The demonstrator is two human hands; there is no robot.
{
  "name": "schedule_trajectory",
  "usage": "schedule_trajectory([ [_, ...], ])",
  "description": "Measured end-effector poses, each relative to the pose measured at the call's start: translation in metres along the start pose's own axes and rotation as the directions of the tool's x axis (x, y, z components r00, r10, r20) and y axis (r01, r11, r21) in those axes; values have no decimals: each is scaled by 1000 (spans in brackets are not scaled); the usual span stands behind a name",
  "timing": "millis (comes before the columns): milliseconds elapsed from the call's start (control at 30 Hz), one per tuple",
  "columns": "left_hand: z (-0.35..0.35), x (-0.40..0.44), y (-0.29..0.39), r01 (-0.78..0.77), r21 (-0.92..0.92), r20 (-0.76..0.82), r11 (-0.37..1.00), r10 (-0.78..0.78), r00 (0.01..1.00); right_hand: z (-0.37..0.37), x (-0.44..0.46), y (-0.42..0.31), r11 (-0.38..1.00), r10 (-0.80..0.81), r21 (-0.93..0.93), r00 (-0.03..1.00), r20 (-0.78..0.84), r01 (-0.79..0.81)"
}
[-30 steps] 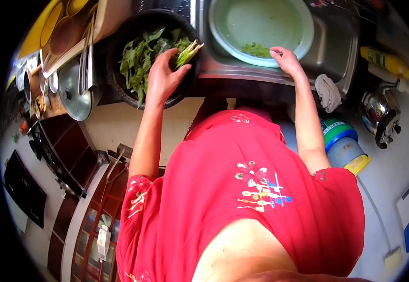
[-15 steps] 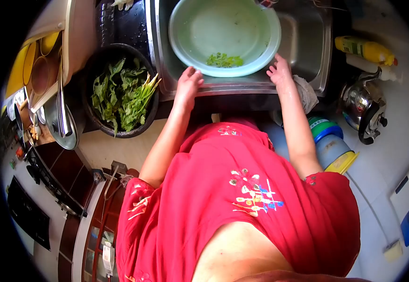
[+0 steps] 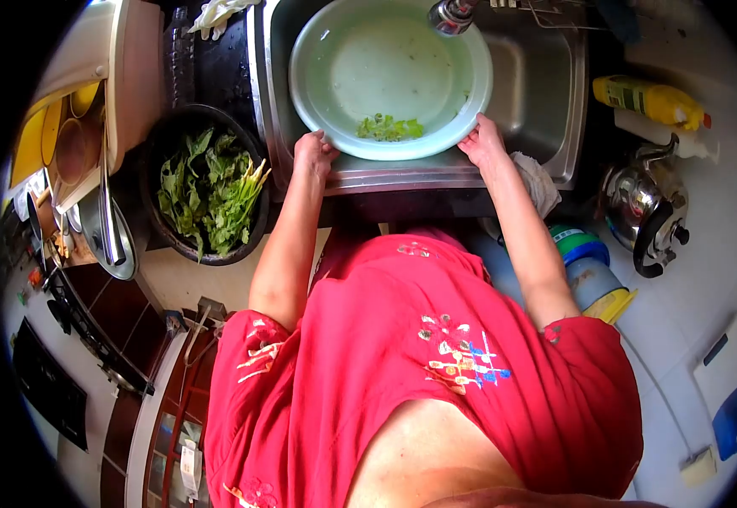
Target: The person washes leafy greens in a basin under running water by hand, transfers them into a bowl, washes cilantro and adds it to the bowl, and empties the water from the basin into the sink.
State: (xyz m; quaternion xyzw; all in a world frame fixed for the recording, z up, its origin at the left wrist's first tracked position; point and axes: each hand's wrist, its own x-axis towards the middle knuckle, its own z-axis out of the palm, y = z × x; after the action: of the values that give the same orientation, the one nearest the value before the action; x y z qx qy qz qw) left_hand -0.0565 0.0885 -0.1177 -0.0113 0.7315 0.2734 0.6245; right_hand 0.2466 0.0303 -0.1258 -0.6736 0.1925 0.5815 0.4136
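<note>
A pale green basin (image 3: 392, 68) of water stands in the metal sink, with a few green leaves (image 3: 389, 128) floating near its front edge. My left hand (image 3: 316, 154) is closed on the basin's front left rim. On the front right, my right hand (image 3: 483, 140) grips the same rim with its fingers pressed to it. To the left of the sink, a dark round bowl (image 3: 150, 190) holds leafy greens (image 3: 212, 193) with pale stems.
A faucet (image 3: 451, 15) hangs over the basin's back edge. A grey cloth (image 3: 538, 184) lies on the sink's front edge. At the right are a yellow bottle (image 3: 649, 100) and a metal kettle (image 3: 639, 199). A glass lid (image 3: 107, 237) is at the left.
My left hand has left the greens, now lying in the bowl, and moved right to the basin's rim. My right hand has also taken hold of the rim. The view has shifted.
</note>
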Motion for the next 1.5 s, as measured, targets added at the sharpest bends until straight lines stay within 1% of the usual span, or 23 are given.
schedule_trajectory([
  [67,-8,-9,-2,-21,-48,107,999,26,994,-1,-18,-4,997,-26,74,999,44,23],
  [100,-13,-11,-4,-32,34,144,999,27,989,-3,-31,-12,996,-42,83,998,54,37],
  [167,0,-54,4,-56,24,180,998,50,982,-6,-55,-33,990,-82,125,992,93,71],
  [233,8,-84,7,-78,7,247,997,74,966,-20,-50,-42,987,-137,101,978,157,122],
  [267,5,-81,2,-83,-19,341,996,84,936,-27,-44,-47,985,-163,91,968,190,148],
  [333,17,-104,-3,-151,-35,462,988,150,874,-35,-36,-54,969,-239,90,964,119,230],
  [400,37,-132,-4,-133,-53,479,990,142,866,-31,-45,-60,953,-302,18,953,6,302],
  [433,46,-148,-3,-140,-51,473,989,148,868,-32,-48,-59,961,-277,-40,960,-44,275],
  [533,44,-147,-12,-153,-73,465,986,169,869,-37,-61,-49,987,-159,13,987,39,158],
  [567,39,-143,-11,-139,-76,460,987,159,873,-39,-58,-44,984,-176,30,979,107,174],
  [667,21,-127,-3,-118,-94,466,989,148,872,-16,-73,-41,967,-254,27,956,147,253],
  [700,17,-121,-2,-133,-94,434,987,161,886,-10,-73,-39,965,-260,88,946,193,247],
  [800,12,-107,1,-162,-114,382,980,194,904,5,-93,-33,944,-328,25,935,132,328],
  [900,7,-96,11,-152,-185,395,971,215,893,18,-112,-35,924,-380,38,906,187,380],
  [1000,5,-94,16,-152,-266,373,952,247,894,40,-129,-48,881,-446,-61,867,222,469],
  [1033,4,-94,18,-173,-278,358,945,269,894,48,-134,-50,881,-453,-60,874,177,469],
  [1100,7,-104,28,-238,-300,345,924,338,876,51,-135,-52,891,-429,-95,892,145,444],
  [1200,8,-117,42,-266,-347,305,900,376,875,53,-130,-53,915,-377,-104,918,125,390],
  [1300,8,-124,49,-244,-421,361,874,408,839,45,-124,-63,950,-279,-99,949,145,295],
  [1333,8,-126,58,-215,-469,419,857,430,800,41,-123,-65,962,-237,-102,959,154,254],
  [1400,16,-139,77,-243,-498,463,833,492,737,34,-121,-62,986,-162,-4,975,155,164],
  [1433,25,-155,87,-242,-519,446,820,502,741,32,-121,-61,992,-124,47,979,162,118],
  [1500,31,-169,106,-268,-513,552,816,552,625,30,-127,-56,988,-11,151,987,159,-13],
])
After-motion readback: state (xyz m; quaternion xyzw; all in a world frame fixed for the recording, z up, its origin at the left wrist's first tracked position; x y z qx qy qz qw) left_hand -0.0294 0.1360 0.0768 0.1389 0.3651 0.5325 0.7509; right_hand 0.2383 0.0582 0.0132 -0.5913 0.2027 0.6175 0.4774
